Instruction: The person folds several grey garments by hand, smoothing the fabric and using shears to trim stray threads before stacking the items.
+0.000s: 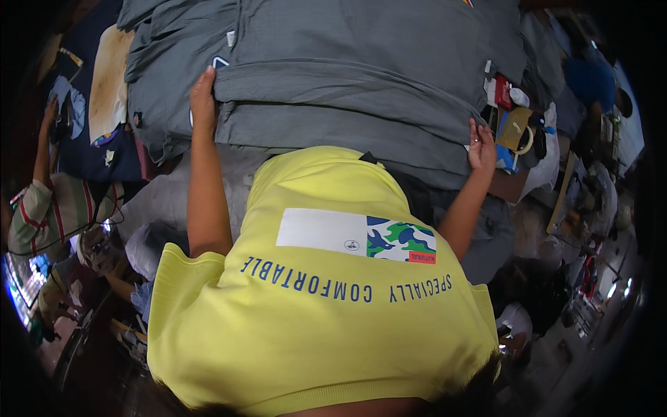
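Observation:
A wide grey cloth point(375, 31), probably a garment, lies spread in front of me with a long folded band point(333, 80) running across its near side. My left hand point(203, 101) is at the band's left end, its fingers closed on the edge. My right hand point(481, 146) is at the right end, fingers curled at the cloth's edge, a ring on one of them. The thumbs are largely hidden. A dark triangular patch with a white outline point(220, 62) shows just beyond my left fingertips. A small white label point(231, 39) sits farther up the cloth.
Right of the cloth are a red box point(503, 92), a tan card piece point(514, 128) and a roll of tape point(526, 141). At the left a tan board point(111, 76) lies on dark fabric. Other people work nearby, one in a striped sleeve point(59, 215).

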